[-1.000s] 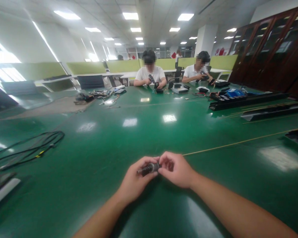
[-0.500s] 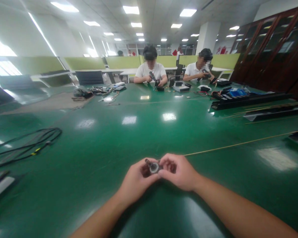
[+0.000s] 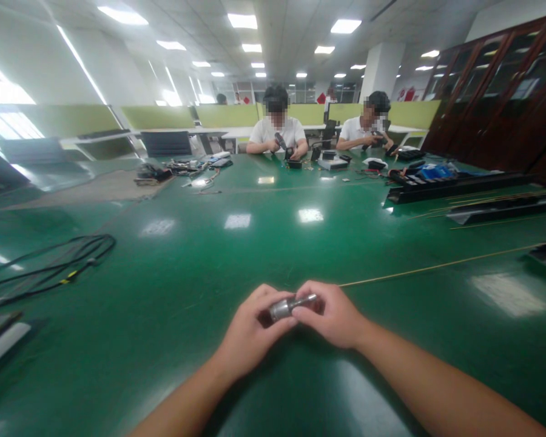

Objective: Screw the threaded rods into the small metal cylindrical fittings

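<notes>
Between my hands, just over the green tabletop, lies a small silvery metal cylinder with a thin shaft (image 3: 283, 309). Its exact kind is hard to make out. My left hand (image 3: 249, 325) is closed round the thick body, fingers behind and thumb in front. With thumb and curled fingers, my right hand (image 3: 330, 315) grips it where the body narrows. The shaft points right and slightly up, passing over the right thumb. Part of the body is hidden by my fingers.
A thin yellowish rod (image 3: 418, 269) runs right from behind my right hand. Coiled black cable (image 3: 73, 261) lies at left. Black metal channels (image 3: 459, 187) and a blue item (image 3: 437, 171) are at far right. Two people in white shirts (image 3: 277, 135) handle tools across the table (image 3: 200, 243).
The metal cylinder has been turned in my fingers: its round end faced me with the shaft toward upper left, and now it lies sideways, shaft to the right. Both hands stay nearly in place.
</notes>
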Demonstrator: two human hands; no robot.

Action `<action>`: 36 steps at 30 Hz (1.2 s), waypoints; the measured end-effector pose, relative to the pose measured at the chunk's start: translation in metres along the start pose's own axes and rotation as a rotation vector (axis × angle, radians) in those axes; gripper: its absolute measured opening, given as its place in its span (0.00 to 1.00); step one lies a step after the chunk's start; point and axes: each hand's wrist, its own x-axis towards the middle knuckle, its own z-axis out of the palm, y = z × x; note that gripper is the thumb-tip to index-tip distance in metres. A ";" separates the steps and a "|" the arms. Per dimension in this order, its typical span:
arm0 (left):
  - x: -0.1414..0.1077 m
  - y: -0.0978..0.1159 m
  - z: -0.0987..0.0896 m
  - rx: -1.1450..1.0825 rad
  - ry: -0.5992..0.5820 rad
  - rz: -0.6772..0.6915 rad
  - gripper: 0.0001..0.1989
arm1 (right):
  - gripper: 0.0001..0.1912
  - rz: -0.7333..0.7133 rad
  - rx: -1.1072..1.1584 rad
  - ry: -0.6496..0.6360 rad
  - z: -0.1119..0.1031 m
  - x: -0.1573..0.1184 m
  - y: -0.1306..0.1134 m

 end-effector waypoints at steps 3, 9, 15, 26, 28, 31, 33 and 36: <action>0.000 -0.001 0.000 0.002 0.019 0.009 0.14 | 0.06 0.006 -0.021 0.010 0.001 0.001 0.002; 0.000 -0.002 0.000 0.020 0.033 0.037 0.15 | 0.04 -0.033 -0.005 -0.012 0.000 -0.001 0.004; -0.001 -0.005 0.001 0.009 0.090 0.062 0.13 | 0.07 -0.063 -0.027 -0.031 0.000 -0.002 0.006; 0.000 -0.017 0.003 -0.171 0.144 0.146 0.11 | 0.11 -0.012 0.053 -0.025 0.000 -0.001 0.004; 0.001 -0.017 0.003 -0.183 0.139 0.145 0.11 | 0.11 -0.012 0.065 -0.019 -0.001 -0.001 0.003; 0.000 -0.017 0.003 -0.188 0.130 0.146 0.11 | 0.10 -0.009 0.070 -0.017 -0.001 -0.001 0.003; 0.000 -0.017 0.003 -0.183 0.127 0.148 0.10 | 0.11 -0.006 0.073 -0.015 -0.001 -0.001 0.003; -0.001 -0.016 0.003 -0.154 0.126 0.151 0.09 | 0.11 -0.014 0.072 -0.011 -0.001 -0.001 0.003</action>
